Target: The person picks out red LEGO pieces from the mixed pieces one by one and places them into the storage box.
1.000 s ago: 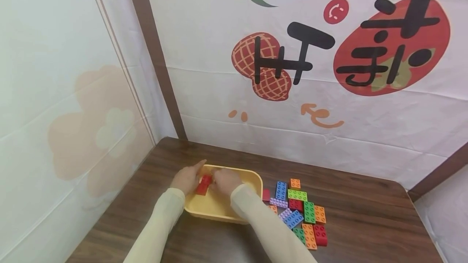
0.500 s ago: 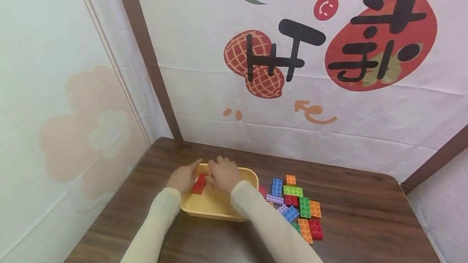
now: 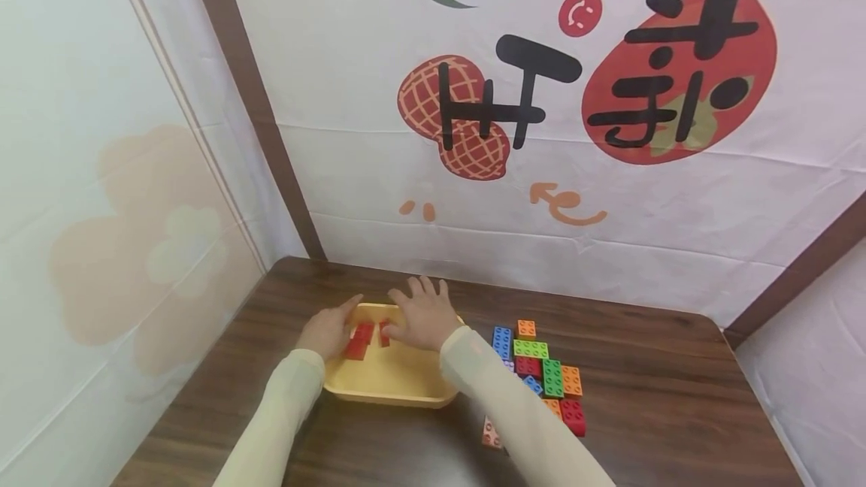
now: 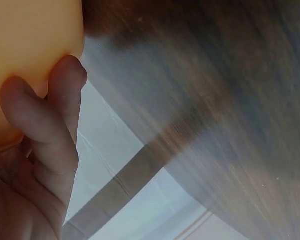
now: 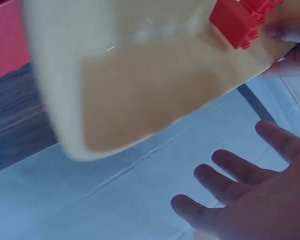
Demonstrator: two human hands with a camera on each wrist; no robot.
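Taking the tray as the dial, the left hand pinched the wall of the shallow yellow plastic-looking tray at ten o'clock, thumb inside and fingers outside, presumably to steady it. The right hand hovered at one o'clock, fingers fanned wide and gripping nothing visible; its thumb lay by a narrow red studded brick near twelve, though contact could not be told.

A larger red studded patch sat inside at ten, perhaps within easy thumb reach; whether it was one brick or two was unclear.

At three o'clock, outside, studded bricks lay close together on the brown wood-grain table, likely kept handy. Those visible were three orange, one pinkish-orange, two blue, two red, one lime, one green and a lilac sliver; the right sleeve may have hidden more.
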